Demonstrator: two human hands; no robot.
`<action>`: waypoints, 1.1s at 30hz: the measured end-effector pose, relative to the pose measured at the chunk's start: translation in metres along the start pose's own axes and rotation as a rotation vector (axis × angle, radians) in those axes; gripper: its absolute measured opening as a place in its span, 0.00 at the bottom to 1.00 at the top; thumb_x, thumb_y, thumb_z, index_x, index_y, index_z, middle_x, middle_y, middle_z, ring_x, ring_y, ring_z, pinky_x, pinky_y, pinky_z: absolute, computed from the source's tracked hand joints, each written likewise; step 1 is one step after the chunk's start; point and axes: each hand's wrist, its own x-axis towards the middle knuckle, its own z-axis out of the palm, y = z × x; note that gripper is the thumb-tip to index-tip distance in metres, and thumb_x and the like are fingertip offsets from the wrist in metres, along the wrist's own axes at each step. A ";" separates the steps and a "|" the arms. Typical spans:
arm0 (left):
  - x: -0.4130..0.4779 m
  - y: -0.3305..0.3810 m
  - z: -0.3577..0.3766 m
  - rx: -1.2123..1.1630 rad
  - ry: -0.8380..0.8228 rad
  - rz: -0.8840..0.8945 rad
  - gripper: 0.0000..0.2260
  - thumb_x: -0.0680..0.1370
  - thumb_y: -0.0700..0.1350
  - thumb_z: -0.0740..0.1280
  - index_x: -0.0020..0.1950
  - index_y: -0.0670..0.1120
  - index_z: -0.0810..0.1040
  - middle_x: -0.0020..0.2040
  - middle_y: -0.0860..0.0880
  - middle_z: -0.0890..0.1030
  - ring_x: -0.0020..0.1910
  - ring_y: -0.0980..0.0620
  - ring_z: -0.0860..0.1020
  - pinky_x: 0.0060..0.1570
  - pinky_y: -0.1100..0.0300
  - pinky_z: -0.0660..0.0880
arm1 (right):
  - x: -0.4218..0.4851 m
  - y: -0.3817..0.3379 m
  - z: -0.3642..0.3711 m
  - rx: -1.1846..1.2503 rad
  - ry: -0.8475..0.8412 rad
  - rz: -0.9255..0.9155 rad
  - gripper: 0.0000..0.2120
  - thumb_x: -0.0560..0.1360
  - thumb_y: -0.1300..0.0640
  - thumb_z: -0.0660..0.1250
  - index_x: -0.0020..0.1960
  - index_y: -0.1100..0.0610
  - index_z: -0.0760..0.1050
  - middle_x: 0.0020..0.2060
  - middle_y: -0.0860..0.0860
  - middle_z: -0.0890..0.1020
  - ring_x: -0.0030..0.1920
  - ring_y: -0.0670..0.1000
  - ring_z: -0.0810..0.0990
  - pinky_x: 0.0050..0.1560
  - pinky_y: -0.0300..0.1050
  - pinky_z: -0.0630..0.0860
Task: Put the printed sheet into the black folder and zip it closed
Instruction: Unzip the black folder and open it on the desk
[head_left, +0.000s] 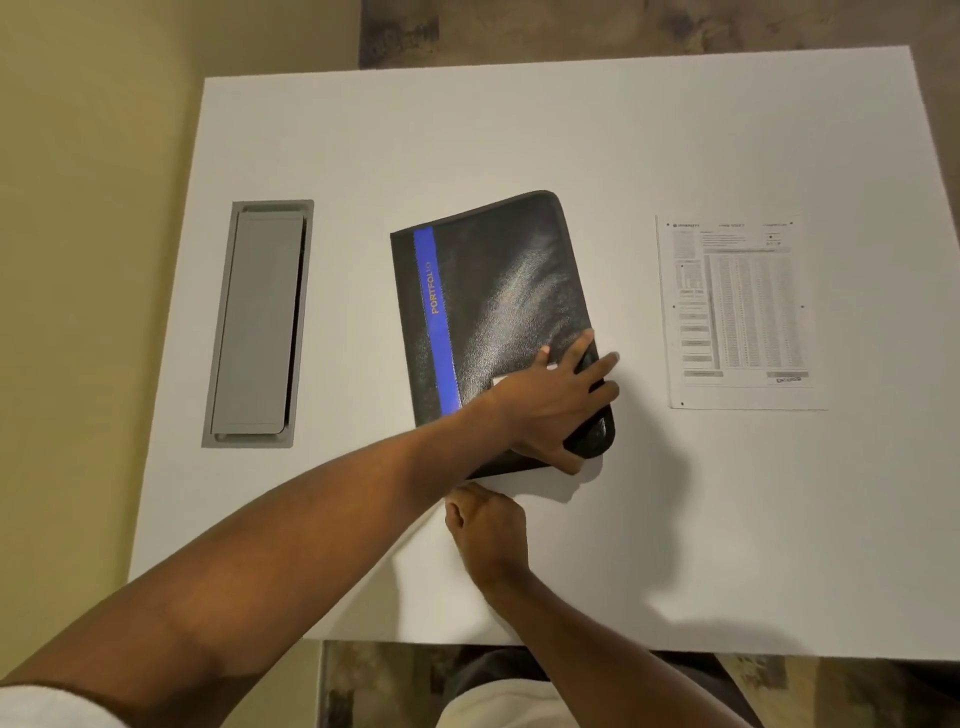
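With my left hand (556, 400) spread flat on the closed folder (498, 322) and my right hand (485, 525) pinching at its near edge, nothing's done: the sheet (743, 312) lies well apart on the surface (519, 130).

A closed black folder (498, 312) with a blue stripe lies tilted at frame centre; the printed sheet (740, 312) lies flat, well apart, at right.

Printed sheet (743, 312) text too small to read (blurred).
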 end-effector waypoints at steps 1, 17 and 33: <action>-0.003 0.001 0.000 0.005 0.008 -0.002 0.46 0.69 0.70 0.68 0.78 0.44 0.63 0.83 0.40 0.54 0.81 0.29 0.47 0.68 0.24 0.66 | 0.000 0.001 -0.001 0.015 0.017 -0.025 0.06 0.76 0.51 0.75 0.44 0.53 0.84 0.36 0.47 0.87 0.35 0.48 0.85 0.43 0.44 0.86; -0.081 0.029 -0.043 -0.455 0.624 -0.322 0.15 0.83 0.54 0.63 0.48 0.44 0.77 0.79 0.40 0.67 0.82 0.39 0.57 0.73 0.41 0.70 | 0.037 0.065 -0.100 -0.016 0.044 -0.099 0.12 0.78 0.58 0.69 0.61 0.53 0.75 0.54 0.49 0.82 0.53 0.50 0.81 0.55 0.48 0.82; -0.194 0.016 -0.081 -1.029 0.873 -0.853 0.29 0.80 0.36 0.68 0.78 0.56 0.69 0.70 0.58 0.74 0.64 0.65 0.77 0.50 0.71 0.79 | 0.066 0.087 -0.098 -0.399 -0.165 0.003 0.28 0.78 0.63 0.63 0.78 0.60 0.62 0.76 0.62 0.66 0.72 0.65 0.71 0.66 0.59 0.75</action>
